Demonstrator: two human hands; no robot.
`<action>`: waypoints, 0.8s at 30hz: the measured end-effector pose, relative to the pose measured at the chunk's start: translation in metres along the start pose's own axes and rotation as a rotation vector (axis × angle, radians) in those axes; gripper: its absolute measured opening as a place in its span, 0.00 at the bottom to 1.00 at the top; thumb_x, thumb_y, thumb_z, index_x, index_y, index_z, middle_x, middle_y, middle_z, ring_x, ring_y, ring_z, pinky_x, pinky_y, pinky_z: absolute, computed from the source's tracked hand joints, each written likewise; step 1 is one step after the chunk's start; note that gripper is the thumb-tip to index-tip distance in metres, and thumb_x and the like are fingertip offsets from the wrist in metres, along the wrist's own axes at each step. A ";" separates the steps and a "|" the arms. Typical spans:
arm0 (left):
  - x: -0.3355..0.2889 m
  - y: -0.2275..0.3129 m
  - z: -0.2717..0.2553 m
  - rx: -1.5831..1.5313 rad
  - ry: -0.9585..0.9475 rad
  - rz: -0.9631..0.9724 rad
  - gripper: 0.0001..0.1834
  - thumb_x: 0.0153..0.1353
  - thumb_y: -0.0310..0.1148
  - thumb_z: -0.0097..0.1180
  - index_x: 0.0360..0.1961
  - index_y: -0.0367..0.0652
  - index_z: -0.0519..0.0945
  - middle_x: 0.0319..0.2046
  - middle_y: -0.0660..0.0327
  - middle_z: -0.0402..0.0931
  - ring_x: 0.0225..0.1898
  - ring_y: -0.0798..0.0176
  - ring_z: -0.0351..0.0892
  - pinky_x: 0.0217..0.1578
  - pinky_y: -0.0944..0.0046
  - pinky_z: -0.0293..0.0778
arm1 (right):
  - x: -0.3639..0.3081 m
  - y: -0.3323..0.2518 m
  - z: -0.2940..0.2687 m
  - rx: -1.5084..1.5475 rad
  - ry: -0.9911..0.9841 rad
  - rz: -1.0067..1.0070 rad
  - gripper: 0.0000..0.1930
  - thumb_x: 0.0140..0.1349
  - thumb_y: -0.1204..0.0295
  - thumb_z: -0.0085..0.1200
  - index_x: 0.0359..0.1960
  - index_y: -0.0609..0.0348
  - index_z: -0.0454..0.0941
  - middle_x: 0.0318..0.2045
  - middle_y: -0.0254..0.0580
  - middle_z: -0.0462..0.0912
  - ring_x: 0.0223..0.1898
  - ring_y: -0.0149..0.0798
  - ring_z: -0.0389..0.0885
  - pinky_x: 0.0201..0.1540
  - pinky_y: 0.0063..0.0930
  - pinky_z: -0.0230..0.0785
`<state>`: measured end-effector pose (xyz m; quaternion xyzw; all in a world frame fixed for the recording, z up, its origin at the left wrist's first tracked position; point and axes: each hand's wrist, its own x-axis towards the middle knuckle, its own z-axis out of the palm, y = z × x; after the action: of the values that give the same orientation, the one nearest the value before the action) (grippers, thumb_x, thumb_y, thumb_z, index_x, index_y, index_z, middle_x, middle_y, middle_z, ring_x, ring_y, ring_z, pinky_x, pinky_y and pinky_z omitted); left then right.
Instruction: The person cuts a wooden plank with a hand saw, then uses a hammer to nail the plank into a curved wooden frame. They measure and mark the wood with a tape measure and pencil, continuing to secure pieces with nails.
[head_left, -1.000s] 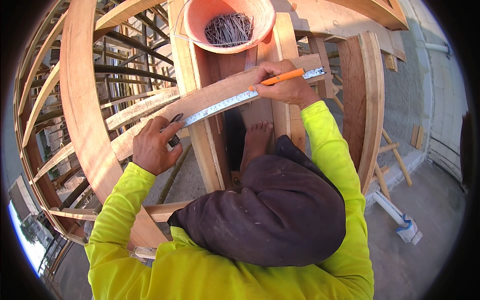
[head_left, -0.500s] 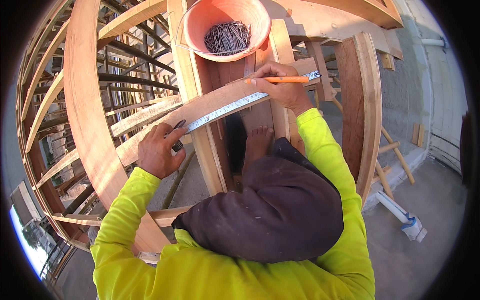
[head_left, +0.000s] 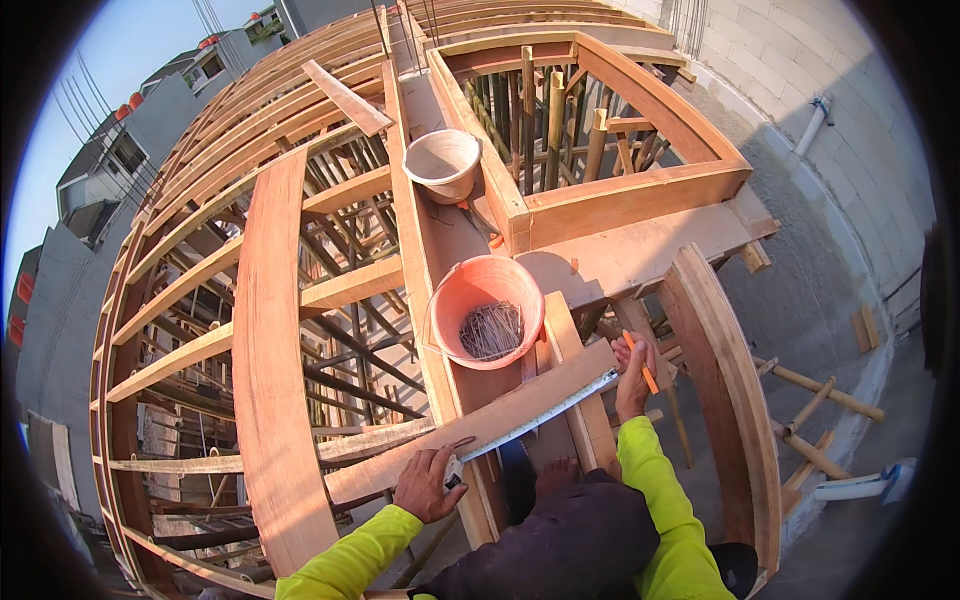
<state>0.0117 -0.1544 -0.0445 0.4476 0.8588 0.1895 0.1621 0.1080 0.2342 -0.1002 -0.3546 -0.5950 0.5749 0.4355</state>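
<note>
A narrow wooden board (head_left: 520,408) lies slantwise across the timber frame in front of me. Along its near edge runs a pulled-out tape blade (head_left: 540,418). My left hand (head_left: 425,487) is closed around the tape measure (head_left: 453,472) at the board's left part. At the board's right end, my right hand (head_left: 632,380) holds an orange pencil (head_left: 642,364) between its fingers, close to the tip of the blade. Just beyond the board stands an orange bucket (head_left: 440,318) with many nails (head_left: 491,331) in it. My bare foot (head_left: 557,474) rests below the board, between the timbers.
A pale bucket (head_left: 442,160) stands farther along the channel. Left, open joists (head_left: 350,285) lie over dark poles, with gaps between them. A curved timber form (head_left: 725,390) rises at my right. Beyond it are a block wall (head_left: 800,60) and white pipe (head_left: 855,489).
My view has tilted up, showing more of the frame. My right hand has moved from over the board to its right end, turning the pencil upright. The left hand keeps the tape measure.
</note>
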 end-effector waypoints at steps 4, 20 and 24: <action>0.012 0.016 0.000 -0.138 0.091 0.030 0.45 0.53 0.41 0.69 0.69 0.35 0.62 0.54 0.41 0.70 0.57 0.37 0.70 0.59 0.46 0.69 | -0.011 0.020 0.014 0.078 0.045 0.072 0.28 0.79 0.52 0.36 0.58 0.67 0.71 0.49 0.53 0.80 0.51 0.43 0.83 0.59 0.32 0.74; 0.207 0.046 -0.003 -0.289 0.377 0.237 0.32 0.56 0.38 0.67 0.61 0.37 0.73 0.51 0.45 0.75 0.53 0.44 0.76 0.55 0.50 0.73 | -0.009 0.024 -0.011 -0.214 -0.201 -0.150 0.17 0.76 0.63 0.48 0.54 0.65 0.76 0.51 0.46 0.81 0.54 0.38 0.80 0.59 0.31 0.70; 0.100 0.080 0.071 -0.530 -0.151 0.123 0.27 0.56 0.33 0.63 0.57 0.37 0.76 0.45 0.45 0.77 0.48 0.44 0.80 0.52 0.51 0.75 | -0.007 0.021 -0.009 -0.173 -0.228 -0.194 0.16 0.74 0.63 0.50 0.53 0.63 0.77 0.51 0.46 0.81 0.54 0.40 0.80 0.58 0.32 0.70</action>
<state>0.0448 -0.0166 -0.0797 0.4538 0.7358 0.3832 0.3253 0.1171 0.2328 -0.1218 -0.2641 -0.7192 0.5134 0.3867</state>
